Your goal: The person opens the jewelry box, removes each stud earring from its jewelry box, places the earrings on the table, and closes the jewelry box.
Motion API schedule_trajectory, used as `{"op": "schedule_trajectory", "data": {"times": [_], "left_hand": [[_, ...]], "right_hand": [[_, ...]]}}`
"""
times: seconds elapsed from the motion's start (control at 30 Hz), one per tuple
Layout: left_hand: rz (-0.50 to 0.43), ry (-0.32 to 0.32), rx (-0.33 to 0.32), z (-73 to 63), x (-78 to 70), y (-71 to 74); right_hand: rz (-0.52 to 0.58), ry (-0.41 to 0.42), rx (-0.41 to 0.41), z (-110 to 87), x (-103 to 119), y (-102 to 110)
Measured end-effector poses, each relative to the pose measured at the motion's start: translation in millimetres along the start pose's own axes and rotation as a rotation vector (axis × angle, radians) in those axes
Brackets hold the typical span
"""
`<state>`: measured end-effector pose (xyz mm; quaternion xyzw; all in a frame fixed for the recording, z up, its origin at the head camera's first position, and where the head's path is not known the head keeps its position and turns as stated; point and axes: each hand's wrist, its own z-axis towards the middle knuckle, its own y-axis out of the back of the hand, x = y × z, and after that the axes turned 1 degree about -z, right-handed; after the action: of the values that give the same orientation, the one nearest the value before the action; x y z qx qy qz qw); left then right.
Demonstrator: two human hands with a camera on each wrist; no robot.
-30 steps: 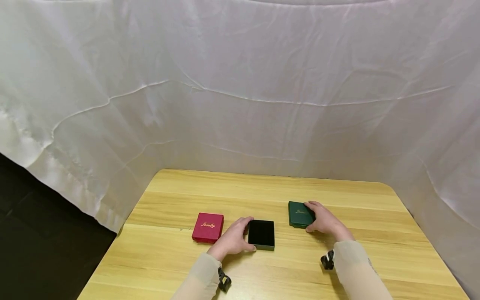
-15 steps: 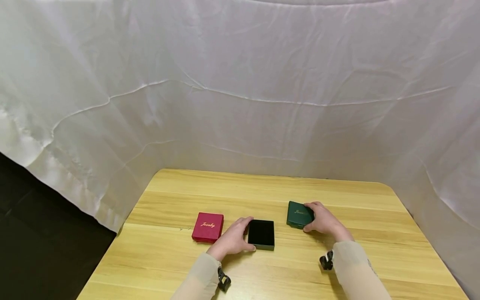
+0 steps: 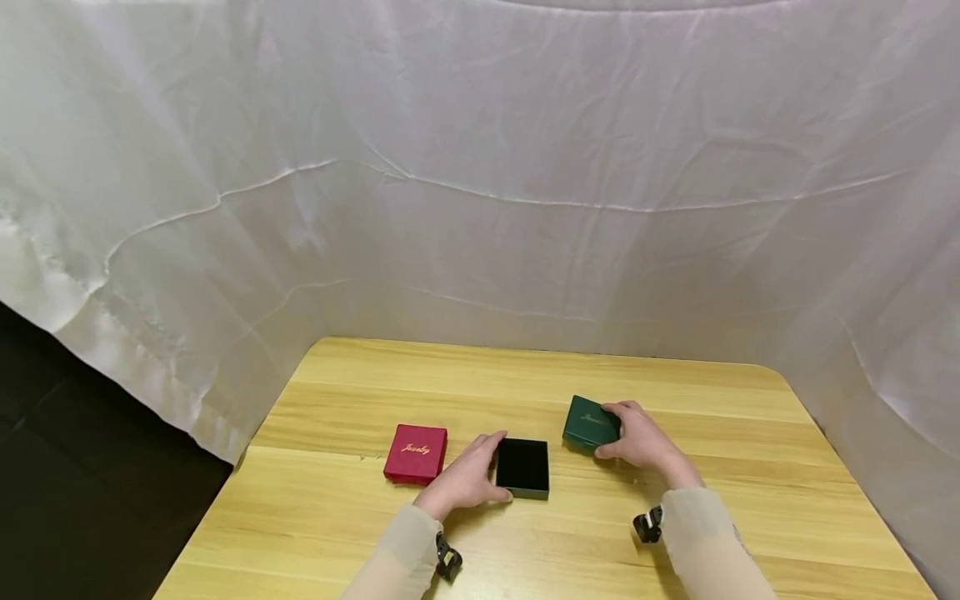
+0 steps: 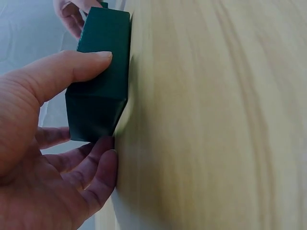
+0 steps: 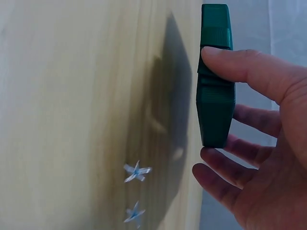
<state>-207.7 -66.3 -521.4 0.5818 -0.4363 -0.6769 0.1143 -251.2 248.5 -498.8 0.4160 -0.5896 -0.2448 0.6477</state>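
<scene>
My left hand (image 3: 467, 477) holds a small open dark-green box base (image 3: 522, 492) by its near and far sides. Black padding lines the base, which rests on the table. In the left wrist view the thumb presses one green wall (image 4: 103, 72). Over to the right, my right hand (image 3: 643, 437) pinches a green jewelry box lid (image 3: 587, 427) with gold lettering, tilted and raised off the table. The right wrist view shows the thumb along one edge of the lid (image 5: 215, 110) and a shadow below. Two shiny star-shaped pieces (image 5: 137, 171) lie on the table beside that shadow.
A red jewelry box (image 3: 416, 454) with gold lettering sits on the wooden table (image 3: 465, 383), just left of my left hand. Pale cloth (image 3: 525, 250) hangs around the table's back and sides. Black floor (image 3: 90, 467) shows at the far left.
My right hand has lifted the green lid and carried it a short way left, tilting it. The left hand and the box base have stayed in place.
</scene>
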Motion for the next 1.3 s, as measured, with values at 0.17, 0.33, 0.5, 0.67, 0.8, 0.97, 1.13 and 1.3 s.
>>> {"op": "schedule_trajectory", "data": {"times": [0.17, 0.33, 0.5, 0.67, 0.8, 0.97, 1.13, 1.3], "left_hand": [[0.004, 0.001, 0.002, 0.8, -3.8, 0.1], [0.009, 0.006, 0.019, 0.8, -6.8, -0.1], [-0.022, 0.031, 0.035, -0.8, -6.8, 2.4], [-0.039, 0.045, 0.009, -2.6, -9.6, 9.5], [-0.045, 0.007, -0.065, -1.2, -13.6, 16.5], [-0.057, -0.079, -0.116, 4.7, -15.7, 24.0], [-0.02, -0.139, -0.091, 12.3, -17.3, 30.0], [0.007, -0.152, -0.054, 18.1, -18.9, 34.7]], "right_hand": [[0.008, 0.01, -0.009, 0.7, 12, 0], [0.009, 0.035, -0.011, 0.1, 25, -1], [-0.003, 0.07, -0.013, -1.2, 36, -4], [-0.006, 0.087, -0.015, -3.0, 46, -9], [-0.003, 0.109, -0.022, -5.1, 56, -13], [-0.006, 0.146, -0.027, -7.1, 67, -20], [-0.002, 0.188, -0.034, -8.2, 78, -24], [0.005, 0.201, -0.033, -8.1, 85, -27]]}}
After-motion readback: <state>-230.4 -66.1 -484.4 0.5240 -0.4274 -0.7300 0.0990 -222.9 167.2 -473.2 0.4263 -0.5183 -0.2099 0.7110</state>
